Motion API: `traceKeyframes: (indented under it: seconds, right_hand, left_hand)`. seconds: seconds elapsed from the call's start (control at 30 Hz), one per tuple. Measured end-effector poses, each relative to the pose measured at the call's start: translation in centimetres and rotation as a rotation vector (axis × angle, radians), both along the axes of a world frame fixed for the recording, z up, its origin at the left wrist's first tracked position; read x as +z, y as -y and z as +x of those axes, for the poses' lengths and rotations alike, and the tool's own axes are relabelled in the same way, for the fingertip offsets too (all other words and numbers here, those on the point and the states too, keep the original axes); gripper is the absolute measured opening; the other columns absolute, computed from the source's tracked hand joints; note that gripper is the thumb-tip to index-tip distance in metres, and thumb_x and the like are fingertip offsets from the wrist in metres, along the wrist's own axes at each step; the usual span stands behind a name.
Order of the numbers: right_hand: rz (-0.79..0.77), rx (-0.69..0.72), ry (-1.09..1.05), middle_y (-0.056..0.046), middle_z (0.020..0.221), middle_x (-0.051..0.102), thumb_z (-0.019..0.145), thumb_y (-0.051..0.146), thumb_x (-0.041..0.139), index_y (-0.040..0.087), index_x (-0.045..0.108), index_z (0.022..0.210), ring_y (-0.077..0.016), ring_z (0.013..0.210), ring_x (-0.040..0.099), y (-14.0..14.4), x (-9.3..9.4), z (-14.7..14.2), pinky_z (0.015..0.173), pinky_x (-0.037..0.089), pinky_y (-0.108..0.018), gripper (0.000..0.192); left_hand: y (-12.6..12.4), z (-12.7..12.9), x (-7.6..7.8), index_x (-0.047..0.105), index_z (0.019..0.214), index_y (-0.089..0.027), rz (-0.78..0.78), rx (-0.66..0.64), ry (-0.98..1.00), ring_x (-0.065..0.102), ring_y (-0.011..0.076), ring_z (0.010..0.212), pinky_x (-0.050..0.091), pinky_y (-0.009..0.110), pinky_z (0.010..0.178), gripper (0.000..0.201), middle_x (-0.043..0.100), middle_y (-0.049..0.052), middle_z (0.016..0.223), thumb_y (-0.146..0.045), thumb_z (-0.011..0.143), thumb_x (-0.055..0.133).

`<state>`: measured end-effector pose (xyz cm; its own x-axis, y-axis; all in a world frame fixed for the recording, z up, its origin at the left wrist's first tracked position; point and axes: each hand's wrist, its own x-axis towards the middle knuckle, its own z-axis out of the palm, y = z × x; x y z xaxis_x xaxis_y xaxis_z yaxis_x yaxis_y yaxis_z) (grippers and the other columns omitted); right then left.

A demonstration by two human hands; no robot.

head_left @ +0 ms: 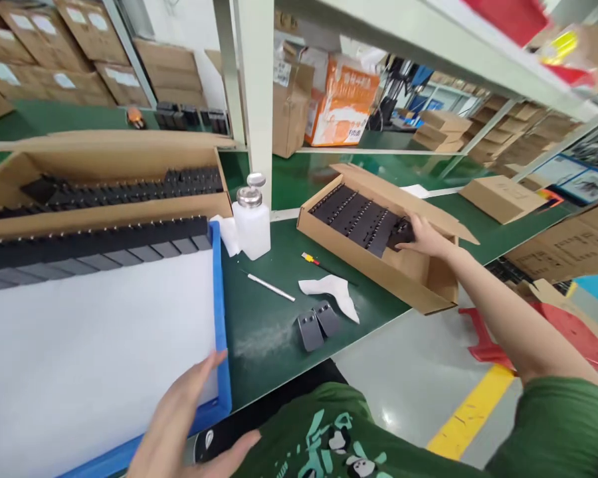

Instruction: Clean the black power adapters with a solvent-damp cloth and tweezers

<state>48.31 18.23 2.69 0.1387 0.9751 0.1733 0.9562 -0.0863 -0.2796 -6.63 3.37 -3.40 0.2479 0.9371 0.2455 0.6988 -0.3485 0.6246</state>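
The right hand (425,237) reaches into the open cardboard box (413,282), fingers closed on a black part (401,232) at the near end of a row running diagonally away to the left. The left hand (179,418), fingers spread, rests at the blue tray (219,292) corner.

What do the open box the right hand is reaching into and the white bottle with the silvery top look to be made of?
The open box looks like plain brown corrugated cardboard: matte, with folded flaps. The right hand touches dark pieces inside it, probably matte black plastic. The bottle seems to be milky, slightly see-through plastic; its shiny top looks like metal.
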Motion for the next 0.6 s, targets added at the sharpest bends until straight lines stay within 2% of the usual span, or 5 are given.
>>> traceKeyframes:
  seconds: [0.07,0.17,0.3,0.47,0.6]
  right_hand:
    - [0.078,-0.004,-0.041,-0.028,0.151,0.038,0.084,0.047,0.075,0.010,0.040,0.147,-0.0425,0.144,0.035,2.1,0.0,-2.1,0.116,0.035,-0.061,0.081]
    - [0.175,0.076,-0.164,-0.018,0.142,0.050,0.096,0.045,0.057,0.022,0.042,0.147,-0.0289,0.121,0.058,7.2,-0.5,-8.3,0.103,0.050,-0.049,0.057]
    - [-0.116,0.466,-0.573,-0.010,0.121,0.064,0.090,0.034,0.070,0.029,0.042,0.150,-0.0170,0.086,0.066,13.5,-3.2,-17.8,0.074,0.063,-0.034,0.066]
    - [-0.065,0.283,-1.038,-0.011,0.128,0.058,0.093,0.021,0.063,0.033,0.048,0.144,-0.0119,0.076,0.065,15.6,-7.6,-23.1,0.067,0.063,-0.030,0.055]
    - [0.054,0.190,-1.163,-0.009,0.119,0.057,0.092,0.015,0.063,0.033,0.061,0.132,-0.0121,0.075,0.066,15.9,-8.6,-24.1,0.065,0.063,-0.029,0.044]
  left_hand:
    - [-0.3,2.4,0.4,0.027,0.156,-0.036,-0.015,-0.097,0.001,0.061,0.0318,0.127,0.057,0.046,0.099,0.072,0.060,0.008,0.141,-0.046,0.093,0.061]
    - [-1.9,6.1,0.3,0.023,0.156,-0.037,-0.076,-0.223,0.001,0.057,0.0287,0.132,0.054,0.046,0.105,0.076,0.056,0.008,0.145,-0.042,0.092,0.064]
    - [-4.3,9.6,0.0,0.017,0.156,-0.038,-0.248,-0.275,0.061,0.051,0.0278,0.139,0.049,0.046,0.110,0.088,0.049,0.008,0.152,-0.038,0.087,0.072]
    - [-5.3,10.9,0.7,0.017,0.156,-0.042,-0.317,-0.262,0.071,0.061,0.0242,0.127,0.053,0.040,0.105,0.097,0.059,0.004,0.142,-0.030,0.083,0.079]
    - [-5.3,10.9,1.5,0.017,0.157,-0.042,-0.335,-0.245,0.012,0.063,0.0222,0.123,0.053,0.037,0.104,0.102,0.062,0.002,0.139,-0.031,0.079,0.082]
